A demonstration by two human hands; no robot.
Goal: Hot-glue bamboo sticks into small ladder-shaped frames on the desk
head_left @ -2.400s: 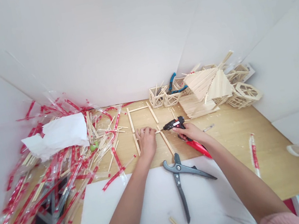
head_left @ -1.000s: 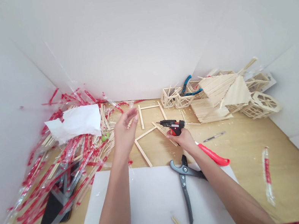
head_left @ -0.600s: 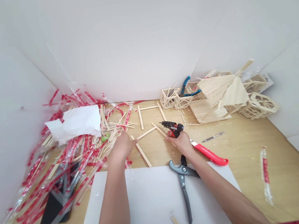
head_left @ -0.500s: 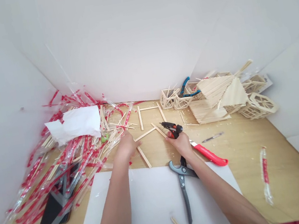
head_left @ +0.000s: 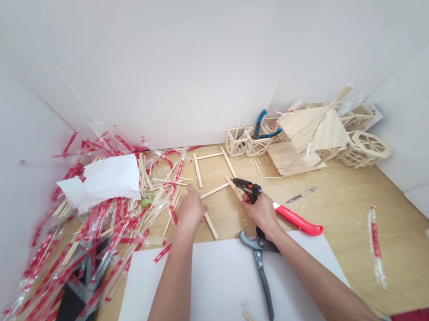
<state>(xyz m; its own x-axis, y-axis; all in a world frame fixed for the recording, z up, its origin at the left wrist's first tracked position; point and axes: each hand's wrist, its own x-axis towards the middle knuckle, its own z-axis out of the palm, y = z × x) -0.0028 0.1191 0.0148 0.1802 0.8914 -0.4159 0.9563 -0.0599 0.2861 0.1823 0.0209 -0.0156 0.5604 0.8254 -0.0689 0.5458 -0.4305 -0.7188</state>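
Note:
My right hand (head_left: 263, 211) is closed round a black hot glue gun (head_left: 247, 185). Its nozzle points left, over a slanting wooden stick (head_left: 236, 190) near my thumb. A cross stick (head_left: 217, 189) runs from there to my left hand (head_left: 191, 209), whose fingers are closed at its left end; another stick (head_left: 211, 225) shows below that hand. The fingertips of my left hand are mostly hidden. Just beyond lies a three-sided frame of sticks (head_left: 209, 156). Below my right hand, grey-handled cutters (head_left: 263, 279) rest on a white sheet (head_left: 218, 298).
Red-and-clear wrappers (head_left: 104, 218), loose sticks, white paper (head_left: 112, 179) and a dark phone (head_left: 72, 310) crowd the left. Stick-built boxes (head_left: 258, 144), blue-handled pliers (head_left: 262, 124) and stick panels (head_left: 303, 131) stand at the back right. A red-handled tool (head_left: 300, 220) and a pen (head_left: 301, 194) lie right.
The view has shifted slightly. My left hand has moved a little right and the stick pieces lie closer to the far frame. The glue gun's nozzle is now over the slanting stick's upper end.

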